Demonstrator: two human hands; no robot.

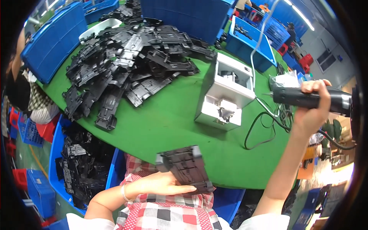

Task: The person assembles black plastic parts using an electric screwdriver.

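Note:
My left hand [163,184] holds a black moulded plastic part [186,165] tilted over the table's near edge, close to my apron. The thumb lies along its lower side, and the fingers behind it are hidden. On the right, my right hand [315,105] is wrapped round a black electric screwdriver [293,97], raised with its thin bit pointing left. Between the hands and farther off stands a white box-shaped machine [226,90] with an open top and a small metal fixture at its front.
A heap of black plastic parts [134,50] covers the far left of the green table [161,126]. Blue bins [251,44] stand behind. A blue crate [55,168] of black parts sits below left. Cables [264,113] loop beside the machine. A person [36,99] is at far left.

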